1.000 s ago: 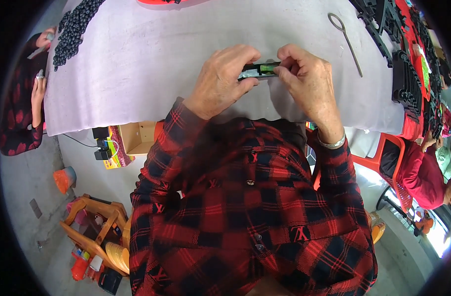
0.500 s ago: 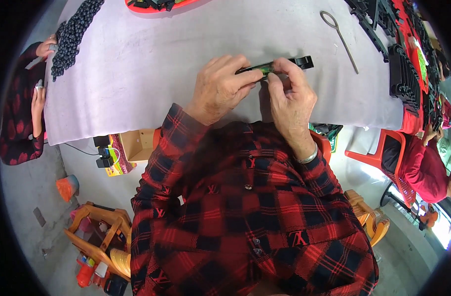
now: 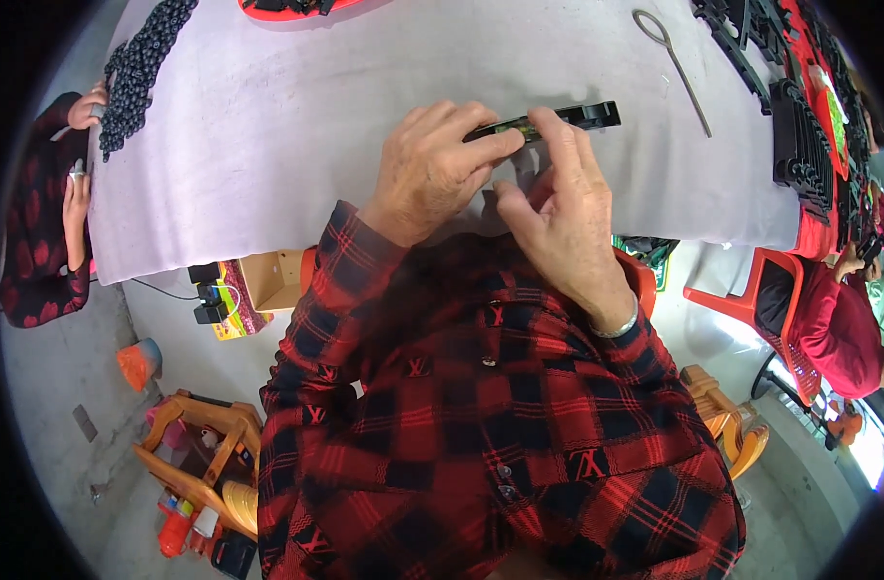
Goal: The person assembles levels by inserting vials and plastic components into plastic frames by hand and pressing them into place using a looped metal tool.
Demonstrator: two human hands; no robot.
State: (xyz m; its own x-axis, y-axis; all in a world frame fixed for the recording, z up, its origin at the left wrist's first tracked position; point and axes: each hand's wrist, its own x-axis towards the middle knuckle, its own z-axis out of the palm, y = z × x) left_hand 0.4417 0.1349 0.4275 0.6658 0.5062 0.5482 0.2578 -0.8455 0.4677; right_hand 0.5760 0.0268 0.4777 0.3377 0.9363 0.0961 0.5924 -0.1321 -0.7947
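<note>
A slim black spirit level [image 3: 594, 116], with a bit of green near its middle, is held just above the pale tablecloth. My left hand [image 3: 427, 174] is closed around its left end, the thumb pressing along the near side. Over the middle of the level, my right hand [image 3: 575, 217] has its index fingertip against the top edge. The right thumb stands apart from the fingers and off the level. My fingers hide the level's left part, so I cannot make out its details there.
A metal rod with a loop [image 3: 674, 68] lies to the right on the tablecloth [image 3: 297, 145]. Stacked black bars [image 3: 800, 145] stand at the right edge. A red tray [image 3: 297, 14] holds dark parts at the back. Another person's hand [image 3: 87, 106] is by small black pieces [image 3: 137, 87] at left.
My right thumb has come away from the level and dropped toward me, and the right fingers have spread. The left hand keeps its hold.
</note>
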